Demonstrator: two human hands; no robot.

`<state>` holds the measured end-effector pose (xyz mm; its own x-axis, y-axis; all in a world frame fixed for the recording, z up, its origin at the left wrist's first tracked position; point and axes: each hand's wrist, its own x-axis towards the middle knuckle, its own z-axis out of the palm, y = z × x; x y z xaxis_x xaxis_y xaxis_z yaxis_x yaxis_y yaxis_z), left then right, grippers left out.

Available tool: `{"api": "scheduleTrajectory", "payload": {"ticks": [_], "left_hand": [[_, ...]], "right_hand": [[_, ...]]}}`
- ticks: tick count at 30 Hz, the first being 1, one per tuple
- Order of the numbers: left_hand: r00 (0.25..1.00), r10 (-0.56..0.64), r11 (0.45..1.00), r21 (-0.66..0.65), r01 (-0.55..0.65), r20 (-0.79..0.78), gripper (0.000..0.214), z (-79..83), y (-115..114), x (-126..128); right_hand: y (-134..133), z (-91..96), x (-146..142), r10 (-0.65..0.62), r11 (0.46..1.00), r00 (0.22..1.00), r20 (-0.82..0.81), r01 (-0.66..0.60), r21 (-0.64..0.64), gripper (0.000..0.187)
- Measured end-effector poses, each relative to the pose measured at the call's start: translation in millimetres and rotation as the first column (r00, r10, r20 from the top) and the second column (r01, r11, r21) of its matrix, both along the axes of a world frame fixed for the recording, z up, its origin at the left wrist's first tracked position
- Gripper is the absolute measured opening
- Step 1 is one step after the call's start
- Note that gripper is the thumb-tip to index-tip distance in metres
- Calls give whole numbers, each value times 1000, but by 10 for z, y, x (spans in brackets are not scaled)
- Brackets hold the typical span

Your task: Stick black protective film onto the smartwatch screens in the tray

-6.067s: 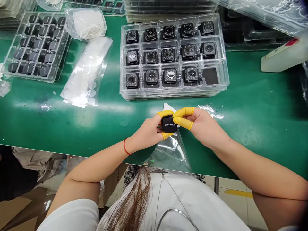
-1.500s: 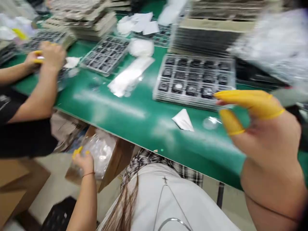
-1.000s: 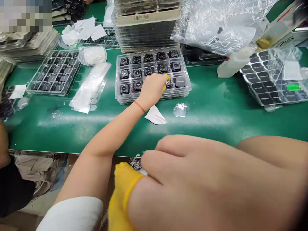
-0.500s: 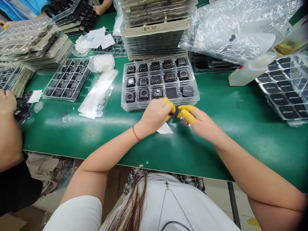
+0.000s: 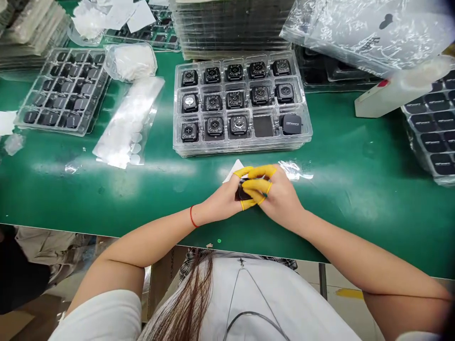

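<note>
A black smartwatch body [image 5: 242, 190] sits between my hands just above the green tabletop, partly covered by fingers. My left hand [image 5: 223, 196] is closed around its edges, with yellow finger cots on thumb and fingertip. Over its face, the bent fingers of my right hand [image 5: 279, 194], also in yellow cots, press together on the watch. Beyond them lies a clear plastic tray [image 5: 177, 150] of watch bodies, most with their sensor backs up. One slot [image 5: 263, 126] in its front row holds no watch; beside it is a dark piece with lettering [image 5: 292, 124]. White paper [image 5: 232, 169] lies behind my left hand.
Crumpled clear film [image 5: 295, 169] is near my right hand. To the left are sheets with round stickers [image 5: 131, 118], a white bundle in plastic [image 5: 131, 62] and another filled tray [image 5: 95, 106]. A white bottle [image 5: 394, 92] and lettered black pieces [image 5: 444, 142] stand right.
Both hands have come lower and nearer the body. My right hand has moved from beside the watch to over its face. Clear film now lies on the table. The view has tilted down.
</note>
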<state>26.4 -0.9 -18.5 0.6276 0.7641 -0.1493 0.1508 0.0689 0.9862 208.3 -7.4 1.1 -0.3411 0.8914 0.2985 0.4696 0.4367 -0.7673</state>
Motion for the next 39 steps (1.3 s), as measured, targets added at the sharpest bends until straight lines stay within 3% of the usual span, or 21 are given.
{"api": "scheduleTrajectory", "payload": {"ticks": [1,2,4,6,7,8,12,13,15,17,19,21,25,29,34,37,39], "left_hand": [[999,26,1000,-19,-25,23,58,6,9,3],[998,51,998,-41,-50,41,53,14,21,0],[993,104,991,-87,-99,62,48,43,46,-21],[991,119,987,-121,-110,68,50,90,59,-48],[992,102,988,-124,-93,70,50,118,60,-60],[994,81,991,-111,-72,74,51,147,57,-68],[999,0,1000,-28,1,50,53,234,43,-82],[1000,0,1000,-23,0,24,53,242,44,-82],[999,22,999,-29,-23,-37,52,237,55,-83],[996,51,998,-35,-53,-69,50,211,68,-81],[995,36,999,-1,-36,-93,48,179,69,-75],[990,-11,999,48,18,-142,42,154,57,-63],[993,-7,1000,-6,6,-118,40,143,22,-42],[993,-30,997,63,38,-114,50,160,17,-47],[997,10,999,-42,-13,-77,50,199,27,-39],[995,-8,1000,14,10,-99,50,194,19,-27],[991,-28,999,29,32,-127,49,191,3,-25]], "right_hand": [[15,15,49,33,994,997,67,-40,103,18],[47,30,118,24,991,988,151,-44,127,18],[142,47,277,-114,993,924,366,101,55,13],[228,24,384,-304,940,769,563,339,44,16],[250,-5,396,-349,918,709,613,389,72,19],[258,-43,377,-342,925,702,624,369,92,22],[234,-173,193,-33,999,813,582,17,34,17],[233,-170,174,-9,1000,822,569,-6,24,12],[222,-107,182,-91,996,860,502,78,46,10],[168,-4,201,-116,991,931,345,88,96,9],[73,73,175,21,984,977,213,-58,170,10],[-19,84,107,137,948,971,196,-186,258,15],[-73,-17,5,25,931,976,214,-101,351,20],[6,-54,51,67,916,972,223,-149,374,20],[48,45,115,-198,950,958,206,136,282,19],[-28,53,30,-33,966,958,285,-43,254,25],[-11,26,43,-21,951,934,357,-92,296,27]]}}
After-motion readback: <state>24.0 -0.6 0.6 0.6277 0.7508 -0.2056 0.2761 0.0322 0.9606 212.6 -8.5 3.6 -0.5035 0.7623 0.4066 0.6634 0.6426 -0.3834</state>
